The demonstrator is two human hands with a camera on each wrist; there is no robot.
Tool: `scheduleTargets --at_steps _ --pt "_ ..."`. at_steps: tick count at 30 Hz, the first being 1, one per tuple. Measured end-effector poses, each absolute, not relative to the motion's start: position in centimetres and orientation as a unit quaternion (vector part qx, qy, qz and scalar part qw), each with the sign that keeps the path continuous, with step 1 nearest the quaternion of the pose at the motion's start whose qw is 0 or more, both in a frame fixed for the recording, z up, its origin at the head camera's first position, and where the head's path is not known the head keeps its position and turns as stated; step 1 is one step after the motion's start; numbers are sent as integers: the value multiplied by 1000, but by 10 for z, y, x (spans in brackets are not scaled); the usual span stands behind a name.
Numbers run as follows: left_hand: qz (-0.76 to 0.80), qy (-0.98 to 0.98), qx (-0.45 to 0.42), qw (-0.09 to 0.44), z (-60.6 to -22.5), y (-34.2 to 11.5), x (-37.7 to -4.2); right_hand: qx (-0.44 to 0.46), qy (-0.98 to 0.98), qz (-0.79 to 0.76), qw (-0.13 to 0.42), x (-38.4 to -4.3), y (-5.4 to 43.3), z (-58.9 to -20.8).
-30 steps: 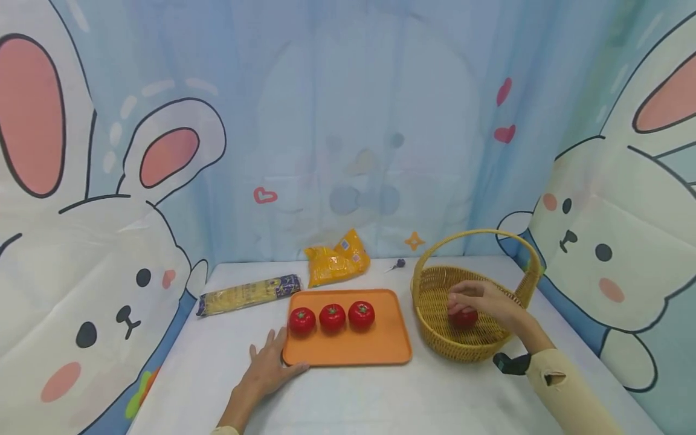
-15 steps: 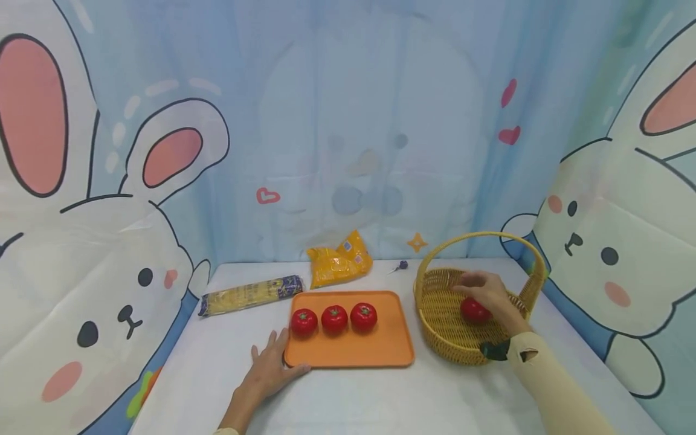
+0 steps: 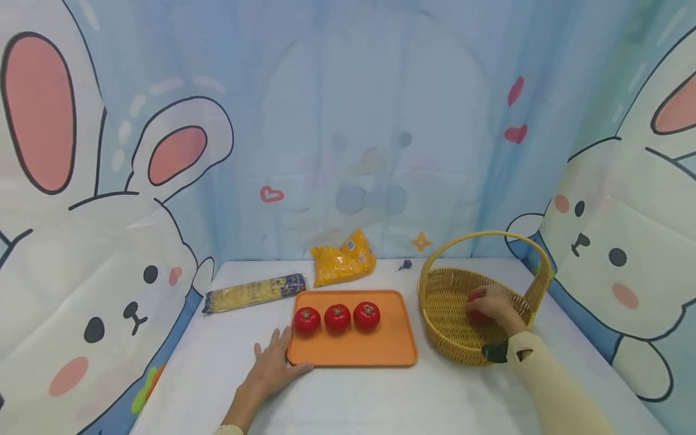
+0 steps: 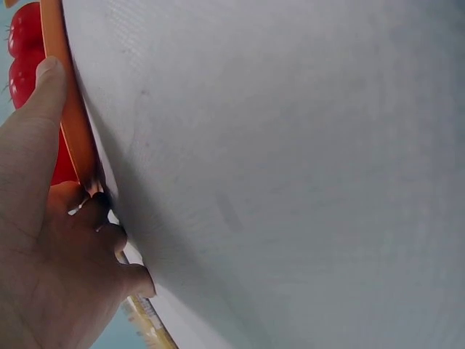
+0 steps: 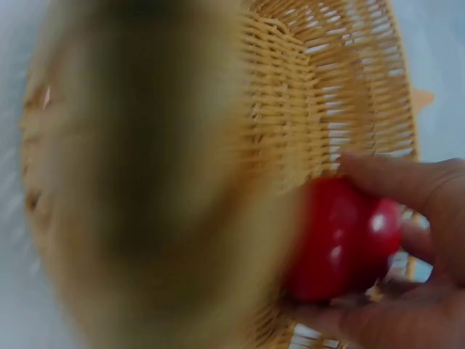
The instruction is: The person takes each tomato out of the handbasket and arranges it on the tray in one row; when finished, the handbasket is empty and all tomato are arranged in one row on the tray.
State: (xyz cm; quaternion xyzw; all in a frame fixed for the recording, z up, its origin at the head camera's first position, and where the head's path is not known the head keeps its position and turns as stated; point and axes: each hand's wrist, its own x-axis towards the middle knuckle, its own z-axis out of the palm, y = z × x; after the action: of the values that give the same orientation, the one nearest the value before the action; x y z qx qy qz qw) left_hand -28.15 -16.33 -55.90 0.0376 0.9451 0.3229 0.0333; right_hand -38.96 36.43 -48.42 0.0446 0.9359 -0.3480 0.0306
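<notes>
My left hand (image 3: 270, 364) rests at the near left corner of an orange tray (image 3: 375, 350), fingers spread and straight. Its thumb lies along the tray's front edge, as the left wrist view also shows. Three red tomatoes stand in a row on the tray: a left one (image 3: 307, 321), a middle one (image 3: 337, 318) and a right one (image 3: 367, 316). Inside a yellow wicker basket (image 3: 443, 338), my right hand (image 3: 493, 306) grips another red tomato (image 5: 341, 240), thumb and fingers on opposite sides of it. The hand covers part of that tomato in the head view.
Behind the tray lie a long clear packet of yellow noodles (image 3: 252, 293) and a shiny orange-yellow bag (image 3: 342, 261). A small dark round object (image 3: 406, 264) sits near the back edge. The basket's tall handle (image 3: 492, 233) arches over its opening. Rabbit-print curtains surround the white table (image 3: 348, 399).
My right hand was raised above the tomato half a second ago; now it has come down and taken hold of it in the basket. The left hand stays at the tray.
</notes>
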Motion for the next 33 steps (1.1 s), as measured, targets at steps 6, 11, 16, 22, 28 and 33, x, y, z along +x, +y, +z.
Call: scheduleTargets --at_steps 6,11,16,22,28,33 --pt "320 946 30 40 -557 -163 -282 55 947 -314 49 -388 356 -485" --pt "319 947 29 39 -558 -163 -282 42 950 -309 32 -383 356 -489" --pt "320 946 33 39 -559 -164 -282 21 951 -305 34 -380 354 -486" --pt "319 946 33 38 -558 -165 -282 -27 941 -329 79 -375 348 -481" --pt "319 947 34 38 -558 -164 -282 -44 940 -327 90 -369 348 -482" --pt "321 946 33 38 -557 -163 -281 -39 943 -322 74 -364 346 -480"
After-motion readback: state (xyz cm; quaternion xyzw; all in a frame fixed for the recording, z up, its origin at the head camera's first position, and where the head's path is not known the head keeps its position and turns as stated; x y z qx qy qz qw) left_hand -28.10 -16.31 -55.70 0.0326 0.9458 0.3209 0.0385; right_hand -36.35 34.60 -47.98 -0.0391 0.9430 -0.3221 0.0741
